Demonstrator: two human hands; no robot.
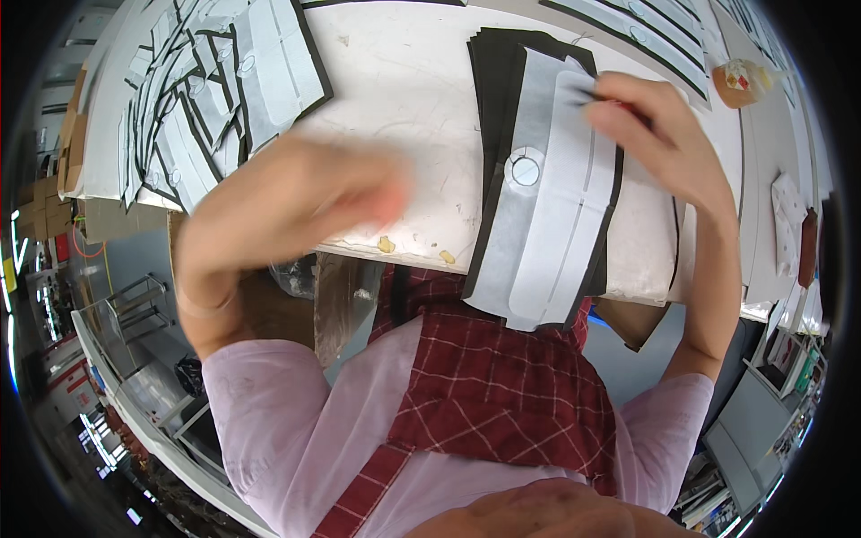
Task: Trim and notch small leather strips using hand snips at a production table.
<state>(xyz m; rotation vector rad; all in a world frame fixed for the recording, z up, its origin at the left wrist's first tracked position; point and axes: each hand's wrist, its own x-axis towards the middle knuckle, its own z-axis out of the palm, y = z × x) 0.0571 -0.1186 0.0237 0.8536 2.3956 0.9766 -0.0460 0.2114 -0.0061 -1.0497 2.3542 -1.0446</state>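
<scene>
In front of me lies a stack of black fabric panels [495,90] with white backing pieces. The top panel [547,206] has a long white strip and a round cut-out, and its near end hangs over the table edge. Over its far right part, my right hand [653,130] is closed on a small tool with a dark pointed tip and some red; its kind is mostly hidden by the fingers. My left hand [345,188] is above the table, left of the stack, smeared by motion, so its fingers cannot be made out.
A heap of similar black-and-white panels [211,99] covers the table's far left. More panels [641,36] lie at the far right, near a small jar of amber contents [737,82]. The white table's front edge [421,260] has chipped spots.
</scene>
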